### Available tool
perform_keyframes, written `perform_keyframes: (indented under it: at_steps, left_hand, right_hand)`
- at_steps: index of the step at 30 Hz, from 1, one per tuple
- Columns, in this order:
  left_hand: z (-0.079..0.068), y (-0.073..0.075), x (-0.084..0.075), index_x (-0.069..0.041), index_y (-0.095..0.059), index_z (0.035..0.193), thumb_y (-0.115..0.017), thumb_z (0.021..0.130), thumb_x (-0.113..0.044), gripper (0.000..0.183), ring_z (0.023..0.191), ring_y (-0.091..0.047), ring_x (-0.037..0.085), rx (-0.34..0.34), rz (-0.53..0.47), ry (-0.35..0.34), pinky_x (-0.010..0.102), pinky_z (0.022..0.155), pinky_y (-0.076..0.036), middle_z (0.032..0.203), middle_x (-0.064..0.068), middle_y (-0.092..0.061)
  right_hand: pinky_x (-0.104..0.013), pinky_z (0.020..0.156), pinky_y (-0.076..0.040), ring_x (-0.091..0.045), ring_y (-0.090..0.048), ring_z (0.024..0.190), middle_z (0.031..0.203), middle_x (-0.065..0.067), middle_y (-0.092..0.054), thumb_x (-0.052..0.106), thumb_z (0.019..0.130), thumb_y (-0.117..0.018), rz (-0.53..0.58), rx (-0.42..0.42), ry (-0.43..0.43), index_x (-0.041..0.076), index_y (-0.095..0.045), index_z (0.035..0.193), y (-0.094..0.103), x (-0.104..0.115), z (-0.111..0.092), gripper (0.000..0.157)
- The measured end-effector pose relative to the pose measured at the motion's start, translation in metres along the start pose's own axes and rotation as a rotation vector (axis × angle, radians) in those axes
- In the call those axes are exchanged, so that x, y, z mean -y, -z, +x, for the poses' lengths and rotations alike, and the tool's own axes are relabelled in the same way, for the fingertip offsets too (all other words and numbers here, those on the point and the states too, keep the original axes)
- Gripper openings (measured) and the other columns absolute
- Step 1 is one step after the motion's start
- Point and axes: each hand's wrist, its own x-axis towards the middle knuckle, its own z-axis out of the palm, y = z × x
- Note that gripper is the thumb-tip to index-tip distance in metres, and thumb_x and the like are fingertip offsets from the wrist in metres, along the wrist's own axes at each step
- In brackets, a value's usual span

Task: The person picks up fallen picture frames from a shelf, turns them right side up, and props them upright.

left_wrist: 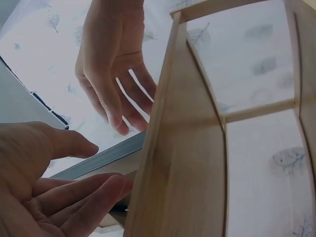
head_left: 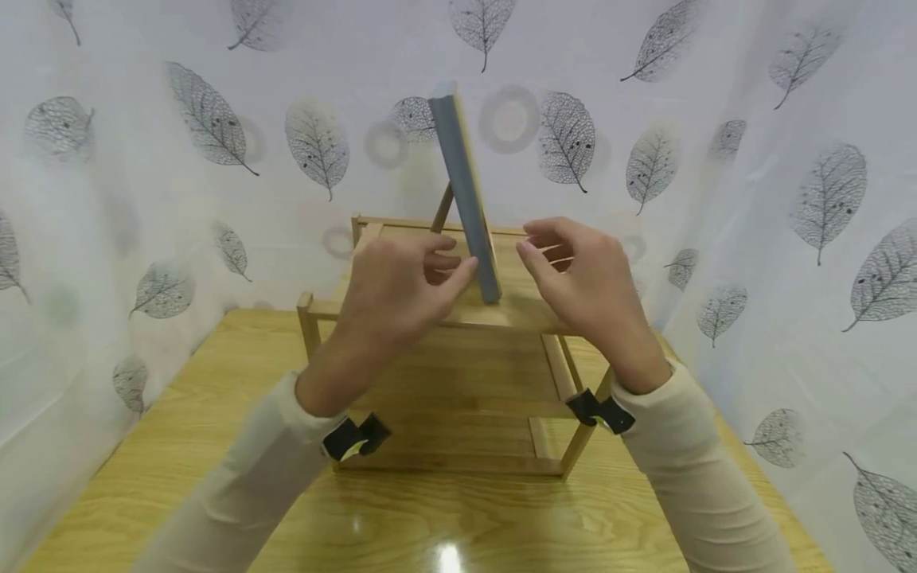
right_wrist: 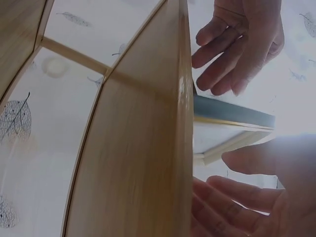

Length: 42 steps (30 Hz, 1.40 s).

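A thin framed board with a blue-grey edge (head_left: 464, 191) stands nearly edge-on to me on the top of a wooden rack (head_left: 523, 310), leaning a little to the left. A wooden strut (head_left: 442, 208) slants behind it. Beside its left side is my left hand (head_left: 401, 278), fingers loosely bent, the thumb tip overlapping the lower edge in the head view. To the right of the board hovers my right hand (head_left: 583, 278), its fingers relaxed and a gap showing between them and the board. A pale panel (right_wrist: 212, 136) shows under the blue edge in the right wrist view.
The rack has a lower shelf (head_left: 458, 434) and upright legs, standing on a wood-grain table (head_left: 401, 525). A white curtain with leaf prints (head_left: 315, 147) hangs behind and at both sides. Black straps (head_left: 602, 411) sit at both wrists over light sleeves.
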Motion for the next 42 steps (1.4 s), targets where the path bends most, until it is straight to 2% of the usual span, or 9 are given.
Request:
perform_keyframes:
  at_steps: [6, 12, 16, 20, 27, 33, 42]
  left_hand:
    - [0.005, -0.011, 0.001, 0.000, -0.072, 0.096, -0.073, 0.082, -0.033, 0.035, 0.072, -0.070, 0.010, 0.006, 0.043, 0.044, 0.028, 0.066, -0.056, 0.083, 0.004, -0.073]
    - [0.010, -0.020, 0.002, -0.007, -0.074, 0.082, -0.071, 0.082, -0.037, 0.031, 0.059, -0.066, 0.005, 0.029, 0.076, 0.061, 0.022, 0.051, -0.049, 0.072, 0.000, -0.072]
    - [0.013, -0.023, 0.001, -0.009, -0.074, 0.076, -0.070, 0.083, -0.040, 0.032, 0.047, -0.056, 0.002, 0.047, 0.077, 0.056, 0.024, 0.042, -0.041, 0.063, -0.003, -0.069]
    - [0.015, -0.025, 0.001, -0.010, -0.074, 0.072, -0.069, 0.084, -0.041, 0.033, 0.040, -0.049, 0.003, 0.047, 0.070, 0.063, 0.027, 0.039, -0.036, 0.057, -0.005, -0.066]
    - [0.015, -0.028, 0.003, -0.009, -0.073, 0.071, -0.068, 0.085, -0.036, 0.031, 0.043, -0.049, 0.005, 0.037, 0.063, 0.081, 0.026, 0.041, -0.037, 0.057, -0.005, -0.065]
    - [0.013, -0.026, 0.003, -0.008, -0.072, 0.073, -0.069, 0.085, -0.033, 0.028, 0.043, -0.051, 0.004, 0.048, 0.037, 0.093, 0.025, 0.040, -0.040, 0.059, -0.005, -0.066]
    - [0.012, -0.021, 0.005, -0.006, -0.072, 0.076, -0.068, 0.085, -0.030, 0.027, 0.045, -0.055, 0.003, 0.044, 0.020, 0.093, 0.023, 0.041, -0.043, 0.062, -0.002, -0.067]
  right_hand:
    - [-0.027, 0.068, -0.056, -0.015, -0.068, 0.079, 0.092, -0.004, -0.071, 0.026, 0.091, -0.062, -0.034, -0.065, -0.007, 0.007, -0.070, 0.102, 0.006, -0.009, -0.001, 0.024]
    - [-0.023, 0.067, -0.055, -0.012, -0.068, 0.077, 0.092, -0.001, -0.072, 0.028, 0.090, -0.063, -0.053, -0.076, -0.016, 0.009, -0.071, 0.099, 0.009, -0.013, -0.001, 0.023]
    - [-0.022, 0.066, -0.055, -0.011, -0.068, 0.076, 0.092, -0.001, -0.072, 0.027, 0.089, -0.063, -0.050, -0.077, -0.018, 0.008, -0.072, 0.099, 0.010, -0.013, -0.001, 0.023]
    - [-0.022, 0.066, -0.055, -0.011, -0.068, 0.076, 0.092, -0.001, -0.072, 0.027, 0.089, -0.063, -0.048, -0.076, -0.015, 0.008, -0.072, 0.099, 0.010, -0.013, -0.001, 0.023]
    - [-0.023, 0.066, -0.056, -0.013, -0.068, 0.076, 0.091, -0.002, -0.072, 0.026, 0.089, -0.064, -0.047, -0.075, -0.009, 0.007, -0.072, 0.098, 0.009, -0.014, -0.002, 0.023]
    - [-0.028, 0.067, -0.057, -0.016, -0.069, 0.077, 0.091, -0.005, -0.072, 0.025, 0.090, -0.063, -0.039, -0.071, -0.005, 0.006, -0.072, 0.097, 0.008, -0.015, -0.002, 0.023]
    - [-0.028, 0.067, -0.056, -0.017, -0.069, 0.078, 0.091, -0.005, -0.072, 0.026, 0.090, -0.062, -0.031, -0.063, -0.014, 0.006, -0.072, 0.098, 0.009, -0.013, -0.002, 0.023]
